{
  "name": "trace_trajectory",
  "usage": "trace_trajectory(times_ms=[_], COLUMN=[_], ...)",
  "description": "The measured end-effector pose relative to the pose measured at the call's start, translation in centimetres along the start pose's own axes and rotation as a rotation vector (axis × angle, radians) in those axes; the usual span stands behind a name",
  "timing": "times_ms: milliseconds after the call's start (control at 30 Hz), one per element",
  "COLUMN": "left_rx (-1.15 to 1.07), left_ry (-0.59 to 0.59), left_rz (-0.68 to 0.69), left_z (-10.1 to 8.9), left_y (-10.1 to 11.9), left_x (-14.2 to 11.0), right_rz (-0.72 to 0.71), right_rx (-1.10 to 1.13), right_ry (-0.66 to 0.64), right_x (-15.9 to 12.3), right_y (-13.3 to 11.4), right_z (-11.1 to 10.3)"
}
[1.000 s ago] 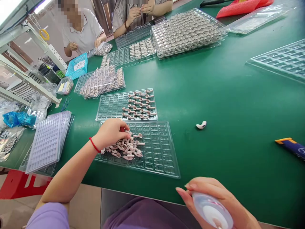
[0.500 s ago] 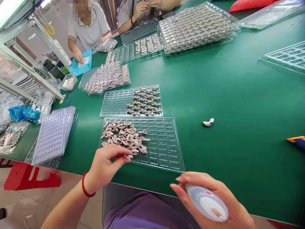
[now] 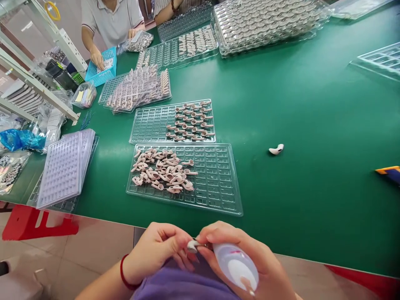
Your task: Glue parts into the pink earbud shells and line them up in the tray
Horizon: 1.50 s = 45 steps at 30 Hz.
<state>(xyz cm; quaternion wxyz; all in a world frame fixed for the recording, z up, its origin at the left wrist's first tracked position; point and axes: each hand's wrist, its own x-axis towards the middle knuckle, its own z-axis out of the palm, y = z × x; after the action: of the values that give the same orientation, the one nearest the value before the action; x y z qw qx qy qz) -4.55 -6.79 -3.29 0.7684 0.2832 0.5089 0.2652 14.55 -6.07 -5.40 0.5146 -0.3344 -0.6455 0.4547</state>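
Observation:
My left hand [image 3: 162, 246] pinches a pale earbud shell [image 3: 191, 246] at the table's front edge, above my lap. Wrapped in my right hand [image 3: 265, 258] is a translucent squeeze bottle [image 3: 236, 266] with white contents; its tip end is by the held shell, partly hidden by my fingers. Beyond my hands lies a clear plastic tray [image 3: 215, 183], its left half heaped with loose earbud shells [image 3: 165, 168]. A second clear tray [image 3: 153, 125] behind it has shells set in rows on its right side. One white shell [image 3: 276, 149] lies alone on the green table.
Stacked filled trays [image 3: 268, 25] stand at the back right. More trays [image 3: 134, 89] lie at mid left, near a blue basket [image 3: 101, 75] and a co-worker's hand [image 3: 97, 59]. White trays [image 3: 62, 171] are piled left. A yellow-and-blue object [image 3: 389, 171] sits at the right edge.
My left hand has moved from the heap on the tray toward me and to the right, carrying a shell. My right hand has brought the bottle leftward to meet it. The view has tilted down.

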Motion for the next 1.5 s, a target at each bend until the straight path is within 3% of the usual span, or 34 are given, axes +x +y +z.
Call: trace_trajectory(times_ms=[100, 167, 233, 300, 433, 533, 633, 933, 1500], left_rx=[0.043, 0.107, 0.276, 0.527, 0.965, 1.222, 1.397, 1.499, 1.521], left_ry=[0.012, 0.072, 0.176, 0.298, 0.446, 0.484, 0.48, 0.489, 0.503], left_rz=[-0.06, 0.004, 0.176, 0.435, 0.919, 1.13, 1.258, 1.278, 1.288], left_z=[0.2, 0.3, 0.3, 0.0, -1.0, -1.8, -2.5, -2.5, -2.2], left_y=[0.0, -0.1, -0.1, 0.0, -0.1, -0.2, -0.3, -0.5, -0.6], left_x=[0.0, -0.1, -0.3, -0.5, -0.6, -0.2, 0.4, 0.5, 0.5], right_rz=[0.045, 0.11, 0.17, 0.193, 0.145, 0.09, 0.008, -0.08, -0.068], right_rx=[-0.068, -0.153, -0.259, -0.346, -0.41, -0.439, -0.411, -0.355, -0.344], right_ry=[-0.02, 0.005, 0.018, 0.021, 0.096, 0.105, 0.034, -0.085, -0.085], right_x=[-0.1, -0.2, -0.6, -1.3, -3.2, -3.9, -3.5, -3.1, -3.1], right_y=[0.1, 0.2, 0.4, 0.7, 1.7, 1.9, 1.6, 1.4, 1.5], right_z=[-0.1, -0.4, -0.8, -1.3, -1.9, -2.1, -2.3, -2.7, -2.5])
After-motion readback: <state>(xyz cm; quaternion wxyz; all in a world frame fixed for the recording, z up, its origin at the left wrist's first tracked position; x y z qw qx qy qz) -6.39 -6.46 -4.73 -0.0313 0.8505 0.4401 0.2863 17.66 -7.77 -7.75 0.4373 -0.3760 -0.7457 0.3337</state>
